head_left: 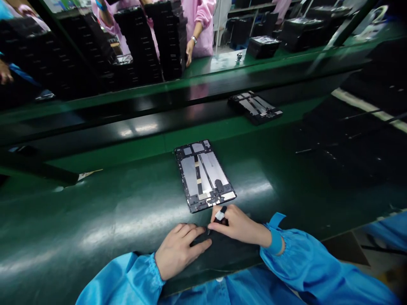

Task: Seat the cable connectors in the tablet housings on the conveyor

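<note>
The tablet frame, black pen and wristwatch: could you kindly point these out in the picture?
Tablet frame (201,176): head view, on its silver middle panel.
Black pen (224,209): head view, on its upper end.
Wristwatch (193,40): head view, on its metal case.

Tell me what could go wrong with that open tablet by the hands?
The black pen-like tool in the right hand is very near the lower edge of the open tablet, so a slip might scratch it. Its silver panels lie uncovered and could get marked. It also seems to lie loose on a shiny green belt, so a bump might slide it.
</note>
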Demonstrator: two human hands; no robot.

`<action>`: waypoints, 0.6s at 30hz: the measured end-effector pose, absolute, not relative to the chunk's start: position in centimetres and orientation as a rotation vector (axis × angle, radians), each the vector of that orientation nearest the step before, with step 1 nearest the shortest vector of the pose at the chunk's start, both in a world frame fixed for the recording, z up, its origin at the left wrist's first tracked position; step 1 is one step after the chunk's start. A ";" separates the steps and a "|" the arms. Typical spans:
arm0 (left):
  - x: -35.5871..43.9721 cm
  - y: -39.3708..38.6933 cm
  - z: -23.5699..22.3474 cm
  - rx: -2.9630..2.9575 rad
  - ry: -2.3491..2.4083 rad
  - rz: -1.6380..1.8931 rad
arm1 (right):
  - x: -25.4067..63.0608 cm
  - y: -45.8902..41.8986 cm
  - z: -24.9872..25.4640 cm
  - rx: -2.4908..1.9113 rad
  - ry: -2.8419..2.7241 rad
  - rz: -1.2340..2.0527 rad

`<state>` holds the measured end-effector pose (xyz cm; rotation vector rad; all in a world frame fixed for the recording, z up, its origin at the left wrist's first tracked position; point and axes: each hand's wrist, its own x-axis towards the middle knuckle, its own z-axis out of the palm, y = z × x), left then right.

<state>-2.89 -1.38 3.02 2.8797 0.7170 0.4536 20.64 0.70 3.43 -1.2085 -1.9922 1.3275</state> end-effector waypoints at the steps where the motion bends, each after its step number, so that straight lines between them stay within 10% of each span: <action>1: -2.9 -1.4 3.0 2.881 0.718 0.451 | 20.6 0.6 3.3 -1.219 -1.959 1.356; 18: -3.1 1.1 3.4 2.783 1.155 0.740 | 20.3 8.6 5.8 -1.273 -1.523 1.855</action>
